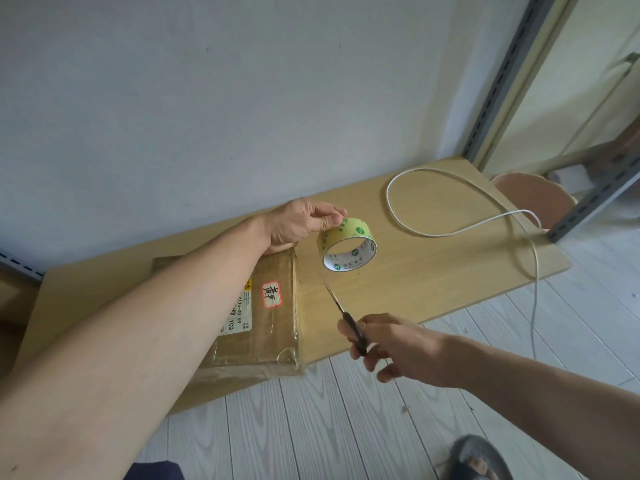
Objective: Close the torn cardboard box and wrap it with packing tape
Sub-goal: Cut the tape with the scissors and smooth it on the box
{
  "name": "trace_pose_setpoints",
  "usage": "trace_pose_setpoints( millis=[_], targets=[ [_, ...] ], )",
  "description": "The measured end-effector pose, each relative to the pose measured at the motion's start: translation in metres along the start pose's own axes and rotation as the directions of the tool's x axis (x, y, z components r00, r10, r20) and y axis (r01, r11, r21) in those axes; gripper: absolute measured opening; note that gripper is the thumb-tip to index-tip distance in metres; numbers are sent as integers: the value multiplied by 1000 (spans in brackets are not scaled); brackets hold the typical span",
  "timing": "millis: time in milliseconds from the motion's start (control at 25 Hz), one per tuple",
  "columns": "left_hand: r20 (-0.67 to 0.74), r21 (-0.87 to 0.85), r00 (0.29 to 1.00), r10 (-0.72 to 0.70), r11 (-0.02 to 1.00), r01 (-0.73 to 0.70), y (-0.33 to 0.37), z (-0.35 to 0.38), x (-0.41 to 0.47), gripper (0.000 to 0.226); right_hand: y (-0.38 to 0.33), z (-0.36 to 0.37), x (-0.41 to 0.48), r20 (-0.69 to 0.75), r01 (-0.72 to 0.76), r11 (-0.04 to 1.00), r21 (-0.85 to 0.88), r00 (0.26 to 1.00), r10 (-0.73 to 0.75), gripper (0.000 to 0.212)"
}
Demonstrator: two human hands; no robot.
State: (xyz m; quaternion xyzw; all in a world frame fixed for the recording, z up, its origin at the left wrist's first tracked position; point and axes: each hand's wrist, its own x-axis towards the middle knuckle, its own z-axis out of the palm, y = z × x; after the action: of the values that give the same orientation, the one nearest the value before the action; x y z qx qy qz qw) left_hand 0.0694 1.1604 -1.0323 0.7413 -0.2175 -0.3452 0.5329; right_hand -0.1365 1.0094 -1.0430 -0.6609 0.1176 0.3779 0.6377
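A closed brown cardboard box [270,327] lies on a low wooden board [433,271], glossy tape over its top and a shipping label showing. My left hand [301,225] pinches the top of a roll of clear packing tape [348,249] and holds it just right of the box's far corner, above the board. A clear strip of tape seems to run from the roll down toward the box. My right hand [391,348] grips black-handled scissors [346,318]; their blades point up toward the roll.
A white cable [450,233] loops over the right half of the board and hangs over its edge. A grey metal rack post [502,81] and a round brown stool [533,195] stand at the right. A sandalled foot [474,459] rests on the pale plank floor.
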Motion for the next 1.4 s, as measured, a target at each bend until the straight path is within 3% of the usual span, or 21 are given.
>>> trace_pose_setpoints(
  millis=[80,440,760,840,920,1000,1080,1400],
  targets=[
    [0,-5,1000,-3,1000,3,0,0,0,32,-6,9,5,10,13,998,56,1000,-14,44],
    [-16,-10,1000,-23,1000,23,2,0,-1,29,-29,25,38,-286,145,977,157,953,-96,48],
    [-71,-62,997,-26,998,22,6,4,-3,23,-34,24,41,-334,225,953,201,931,-149,33],
    [-127,-100,991,-34,995,22,6,6,-2,29,-30,22,41,-335,184,976,117,932,-136,35],
    [-196,-86,980,-42,996,25,7,8,-1,30,-25,15,45,-428,105,984,-142,890,-157,38],
    [-257,-16,966,-25,1000,22,6,9,-1,25,-17,0,50,-530,28,890,-455,795,-296,36],
    [-295,21,955,-19,999,26,6,8,-1,22,-12,-17,54,-541,-64,744,-665,727,-422,27],
    [-308,254,939,-156,937,239,9,-8,2,24,2,-59,63,-513,-271,475,-837,689,-512,14]
  ],
)
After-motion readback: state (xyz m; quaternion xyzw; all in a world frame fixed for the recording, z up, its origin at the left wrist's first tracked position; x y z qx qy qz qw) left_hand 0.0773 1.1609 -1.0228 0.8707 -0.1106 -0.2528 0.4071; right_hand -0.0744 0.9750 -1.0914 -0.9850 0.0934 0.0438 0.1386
